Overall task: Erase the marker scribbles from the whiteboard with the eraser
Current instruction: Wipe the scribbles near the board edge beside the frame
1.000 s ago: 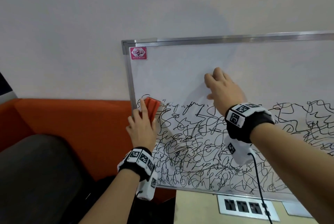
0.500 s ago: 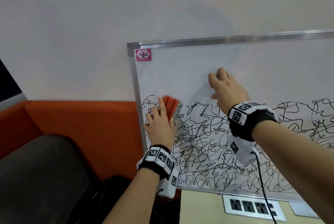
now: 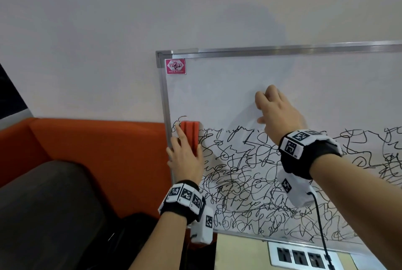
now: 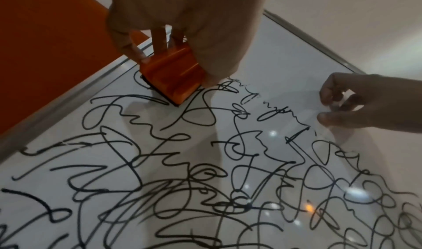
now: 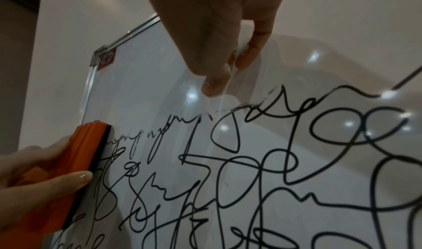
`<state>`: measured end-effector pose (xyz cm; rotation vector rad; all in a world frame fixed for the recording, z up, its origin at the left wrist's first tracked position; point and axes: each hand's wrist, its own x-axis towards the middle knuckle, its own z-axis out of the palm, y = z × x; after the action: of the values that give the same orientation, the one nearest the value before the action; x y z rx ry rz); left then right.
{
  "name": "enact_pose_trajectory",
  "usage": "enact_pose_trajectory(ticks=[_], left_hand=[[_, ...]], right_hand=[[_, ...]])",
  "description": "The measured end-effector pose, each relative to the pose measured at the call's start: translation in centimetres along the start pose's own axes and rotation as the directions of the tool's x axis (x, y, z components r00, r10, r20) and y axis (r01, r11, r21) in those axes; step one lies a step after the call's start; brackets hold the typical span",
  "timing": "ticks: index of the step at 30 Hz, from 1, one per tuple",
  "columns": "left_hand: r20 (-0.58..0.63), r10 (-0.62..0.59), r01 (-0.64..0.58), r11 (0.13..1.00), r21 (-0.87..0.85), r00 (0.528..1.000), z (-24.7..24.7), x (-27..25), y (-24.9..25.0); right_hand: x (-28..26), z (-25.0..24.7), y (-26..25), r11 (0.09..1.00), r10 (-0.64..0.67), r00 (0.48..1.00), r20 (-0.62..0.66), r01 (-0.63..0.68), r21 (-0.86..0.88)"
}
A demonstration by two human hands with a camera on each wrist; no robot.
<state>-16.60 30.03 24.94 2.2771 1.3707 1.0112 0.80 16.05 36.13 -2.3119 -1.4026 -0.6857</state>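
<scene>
Gripping the eraser (image 3: 191,136) against the whiteboard (image 3: 217,95), left hand (image 3: 185,160); right hand (image 3: 276,113) loosely curled, empty.

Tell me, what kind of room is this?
Probably an office or meeting lounge: a whiteboard leaning against a plain wall, an orange sofa beside it, and a strip of power sockets below.

The head view is evenly and softly lit, sharp at the centre, with straight edges bowing toward the right of the frame. A faint grey shadow falls on the wall (image 3: 250,25) at upper centre. Both wrist views are dimmer and grainy. Small white glare spots dot the glossy whiteboard (image 4: 271,133) at their centre and right. The left hand (image 4: 182,18), at the top, is blurred.
</scene>
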Motion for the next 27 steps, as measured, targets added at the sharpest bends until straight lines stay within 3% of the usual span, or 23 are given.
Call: enact_pose_trajectory(ticks=[5, 17, 23, 27], left_hand=[[-0.044, -0.041, 0.038, 0.997, -0.071, 0.998, -0.7, 2.2, -0.2], [-0.036, -0.163, 0.156, 0.976, -0.150, 0.986, -0.2, 0.7, -1.5], [-0.084, -0.112, 0.093, 0.974, -0.208, 0.990, -0.8, 1.4, -1.1], [-0.049, -0.165, 0.145, 0.948, -0.283, 0.985, 0.0, 1.1, -1.1]], right_hand=[[0.0, -0.3, -0.1, 1.000, -0.004, 1.000, 0.009, 0.004, -0.002], [0.0, 0.9, 0.6, 0.999, -0.025, 0.999, -0.037, 0.026, 0.028], [0.0, 1.0, 0.5, 0.999, -0.031, 0.999, -0.036, 0.032, 0.031], [-0.1, 0.6, 0.3, 1.000, -0.020, 0.999, -0.032, 0.020, 0.023]])
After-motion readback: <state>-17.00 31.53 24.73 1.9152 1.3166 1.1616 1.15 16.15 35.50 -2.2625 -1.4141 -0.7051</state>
